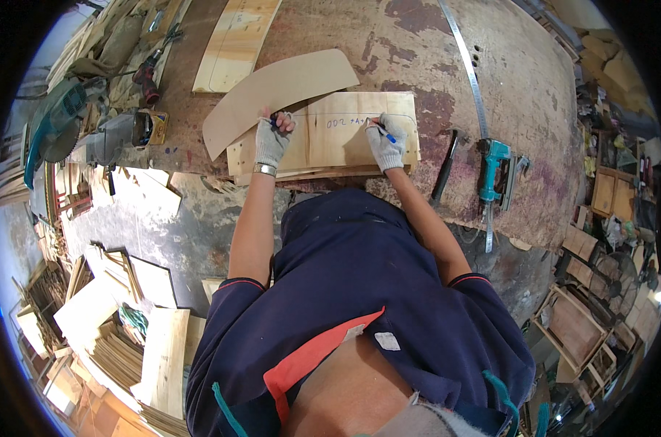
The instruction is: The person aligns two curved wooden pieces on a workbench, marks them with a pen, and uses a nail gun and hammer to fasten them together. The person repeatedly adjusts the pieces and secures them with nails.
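Observation:
In my right hand [387,146], which wears a knit fingerless work glove, is a blue pen [390,138]. The hand rests on a pale wooden board [338,151], at the end of a line of handwritten blue marks. A curved pencil or pen line runs along the board's far side. My left hand [274,142], gloved the same way, lies on the board's left part with its fingers curled around a small dark thing that is too small to make out. A thin, curved tan template [276,95] partly overlaps the board's far left corner, beside my left fingers.
More boards lie under the marked one. A black-handled tool [445,167], a teal nail gun [494,171] and a long metal ruler [467,65] lie to the right. Another board [236,47] is at the far left, near a drill [148,80] and a teal saw [57,124].

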Motion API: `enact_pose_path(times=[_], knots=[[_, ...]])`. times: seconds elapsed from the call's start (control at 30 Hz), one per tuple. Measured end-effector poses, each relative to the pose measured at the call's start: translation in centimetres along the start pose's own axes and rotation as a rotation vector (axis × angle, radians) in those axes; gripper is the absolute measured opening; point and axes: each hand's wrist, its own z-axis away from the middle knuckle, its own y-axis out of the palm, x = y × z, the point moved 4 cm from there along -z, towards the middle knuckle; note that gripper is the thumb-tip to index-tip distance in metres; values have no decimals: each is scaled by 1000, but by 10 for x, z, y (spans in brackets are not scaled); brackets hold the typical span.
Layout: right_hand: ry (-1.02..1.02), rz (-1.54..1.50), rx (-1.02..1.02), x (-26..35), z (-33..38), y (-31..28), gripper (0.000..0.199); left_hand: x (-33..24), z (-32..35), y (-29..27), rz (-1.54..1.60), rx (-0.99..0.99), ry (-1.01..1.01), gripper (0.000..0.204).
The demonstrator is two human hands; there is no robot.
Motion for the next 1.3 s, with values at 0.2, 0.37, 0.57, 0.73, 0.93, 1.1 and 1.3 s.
enact_pose_path(times=[0.2,0.37,0.57,0.73,0.93,1.1,1.3], knots=[[0,113,38,3,0,-2,13,-1,2,3,-20,-17,8,56],[28,54,13,-5,1,-5,14,-1,0,1,-42,12,16,56],[40,95,-44,-13,-3,-4,15,-1,-2,-3,-11,27,0,56],[40,145,-35,-6,-4,-7,14,-1,1,1,-35,32,28,55],[173,72,-91,-7,-4,-13,15,-1,2,5,-10,63,2,56],[104,160,-99,-12,-5,-11,14,-1,1,1,1,45,-14,55],[135,-42,-301,-12,0,-32,16,-9,11,13,-115,-30,45,53]])
